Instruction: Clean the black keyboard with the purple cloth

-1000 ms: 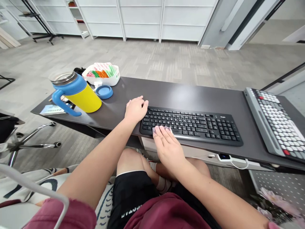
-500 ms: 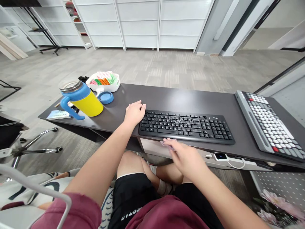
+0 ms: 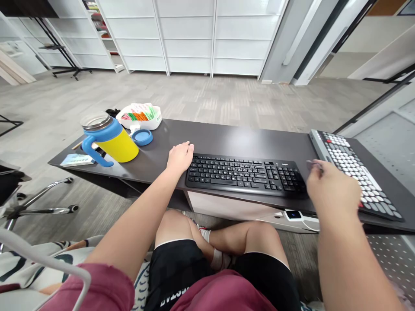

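A black keyboard [image 3: 240, 175] lies along the front of the dark desk. My left hand [image 3: 180, 156] lies flat on the desk against the keyboard's upper left corner, fingers stretched forward and the thumb beside that corner. Just past the keyboard's right end, my right hand [image 3: 332, 185] is raised, with fingers closed on a small greyish-purple thing [image 3: 314, 165] that is blurred and mostly hidden. Behind this hand, a grey keyboard with white and red keys [image 3: 352, 166] stands at the right; the hand and forearm cover part of it.
At the desk's left are a yellow mug with a blue handle [image 3: 118, 144], a blue lid [image 3: 142, 137], a white basket with colourful packets [image 3: 155, 119] and a light blue pack [image 3: 78, 159]. A smartwatch on a charging cable [image 3: 293, 214] sits under the front edge.
My right hand has moved right and up, from below the black keyboard's front edge to past its right end, its fingers now curled. My left hand has kept its place by the corner.
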The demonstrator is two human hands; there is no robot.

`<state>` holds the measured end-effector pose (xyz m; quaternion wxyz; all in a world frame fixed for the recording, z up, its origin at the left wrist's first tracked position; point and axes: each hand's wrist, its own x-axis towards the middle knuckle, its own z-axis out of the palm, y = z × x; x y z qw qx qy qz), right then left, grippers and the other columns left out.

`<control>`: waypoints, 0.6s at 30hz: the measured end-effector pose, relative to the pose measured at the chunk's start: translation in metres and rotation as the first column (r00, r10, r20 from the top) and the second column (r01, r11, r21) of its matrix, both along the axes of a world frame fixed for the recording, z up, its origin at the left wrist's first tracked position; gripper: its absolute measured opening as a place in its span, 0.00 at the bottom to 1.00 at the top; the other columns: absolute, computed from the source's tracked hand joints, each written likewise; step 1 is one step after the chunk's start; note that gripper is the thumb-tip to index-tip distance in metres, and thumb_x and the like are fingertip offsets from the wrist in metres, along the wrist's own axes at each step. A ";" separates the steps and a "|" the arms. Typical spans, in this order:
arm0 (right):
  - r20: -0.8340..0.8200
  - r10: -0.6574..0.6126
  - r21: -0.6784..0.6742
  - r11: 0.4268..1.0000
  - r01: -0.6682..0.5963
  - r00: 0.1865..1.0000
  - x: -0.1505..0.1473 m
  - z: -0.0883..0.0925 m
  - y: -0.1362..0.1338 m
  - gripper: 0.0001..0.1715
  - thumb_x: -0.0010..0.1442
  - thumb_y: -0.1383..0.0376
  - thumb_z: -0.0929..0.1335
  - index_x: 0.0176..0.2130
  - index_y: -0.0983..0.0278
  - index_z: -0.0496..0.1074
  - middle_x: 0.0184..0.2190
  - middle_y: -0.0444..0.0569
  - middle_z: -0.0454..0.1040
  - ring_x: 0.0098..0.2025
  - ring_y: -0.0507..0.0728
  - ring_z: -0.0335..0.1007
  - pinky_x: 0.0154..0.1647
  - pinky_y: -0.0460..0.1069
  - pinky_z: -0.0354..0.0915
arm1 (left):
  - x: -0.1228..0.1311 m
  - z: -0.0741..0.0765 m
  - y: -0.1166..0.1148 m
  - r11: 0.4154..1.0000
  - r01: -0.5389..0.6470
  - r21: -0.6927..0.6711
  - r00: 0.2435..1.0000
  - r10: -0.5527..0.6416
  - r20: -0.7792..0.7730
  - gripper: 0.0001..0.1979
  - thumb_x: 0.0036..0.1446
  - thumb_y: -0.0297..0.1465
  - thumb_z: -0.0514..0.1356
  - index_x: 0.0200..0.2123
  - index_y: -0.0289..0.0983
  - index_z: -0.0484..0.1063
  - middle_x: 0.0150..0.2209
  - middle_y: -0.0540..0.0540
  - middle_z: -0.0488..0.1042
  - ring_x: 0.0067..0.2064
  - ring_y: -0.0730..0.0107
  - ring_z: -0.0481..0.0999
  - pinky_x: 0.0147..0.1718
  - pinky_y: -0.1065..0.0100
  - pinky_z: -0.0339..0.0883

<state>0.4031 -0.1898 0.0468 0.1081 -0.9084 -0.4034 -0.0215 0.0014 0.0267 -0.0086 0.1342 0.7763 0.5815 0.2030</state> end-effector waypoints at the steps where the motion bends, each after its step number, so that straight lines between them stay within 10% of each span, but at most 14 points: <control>1: -0.007 0.023 -0.045 0.999 -0.023 1.000 -0.003 -0.003 0.011 0.35 0.77 0.54 0.54 0.69 0.61 0.75 0.43 0.69 0.85 0.48 0.78 0.83 0.47 0.65 0.70 | 0.000 0.000 0.000 1.000 -0.002 -0.002 1.000 0.002 0.001 0.28 0.80 0.43 0.45 0.54 0.43 0.84 0.72 0.43 0.74 0.75 0.54 0.69 0.78 0.45 0.53; 9: 0.119 0.305 -0.216 0.937 -0.275 0.945 -0.083 -0.027 0.063 0.28 0.72 0.72 0.58 0.61 0.78 0.77 0.45 0.76 0.84 0.47 0.71 0.86 0.48 0.59 0.76 | -0.001 -0.005 0.002 1.000 0.009 0.023 0.999 -0.010 0.034 0.29 0.80 0.47 0.45 0.52 0.43 0.85 0.71 0.41 0.75 0.75 0.52 0.69 0.77 0.46 0.54; 18: 0.029 0.322 -0.221 0.925 -0.308 0.946 -0.143 -0.008 0.093 0.22 0.70 0.74 0.61 0.52 0.77 0.80 0.42 0.76 0.84 0.44 0.69 0.88 0.45 0.55 0.78 | 0.000 -0.004 0.001 1.000 0.006 0.017 0.999 -0.007 0.040 0.30 0.79 0.48 0.44 0.49 0.43 0.85 0.71 0.41 0.75 0.75 0.51 0.69 0.77 0.45 0.53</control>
